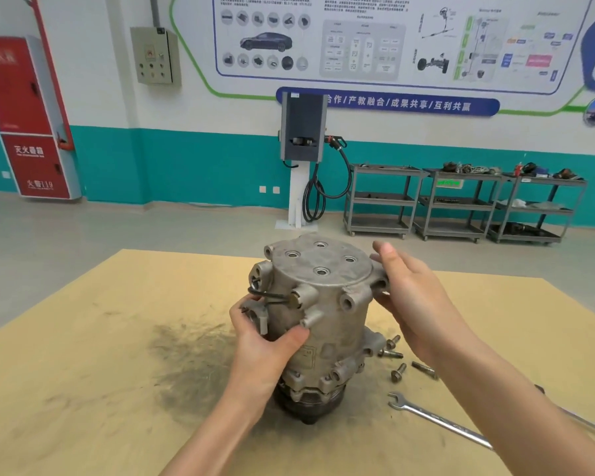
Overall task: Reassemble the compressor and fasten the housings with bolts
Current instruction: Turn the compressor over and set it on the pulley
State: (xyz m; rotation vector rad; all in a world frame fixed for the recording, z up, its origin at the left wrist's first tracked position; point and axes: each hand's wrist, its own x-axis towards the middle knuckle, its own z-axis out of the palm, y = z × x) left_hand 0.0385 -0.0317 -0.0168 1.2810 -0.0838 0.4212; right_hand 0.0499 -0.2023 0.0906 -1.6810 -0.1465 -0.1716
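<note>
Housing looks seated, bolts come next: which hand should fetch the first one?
The right hand, probably. It only rests open against the compressor, and the loose bolts lie on its side. The left hand grips the body, steadying it.

There is a single view, from a wide-angle camera worn on the person's head. It looks forward and slightly down over the counter [83, 389], whose near edge runs out of the bottom of the frame. Both forearms enter from the bottom and reach away from the lens, so the left hand [265, 341] and right hand [409, 297] sit close, around the compressor [320, 314] at frame centre. Beyond the counter's far edge the view takes in the floor [117, 228], the carts [461, 204] and the back wall [186, 108], all well away. Straight lines bow toward the frame edges.
</note>
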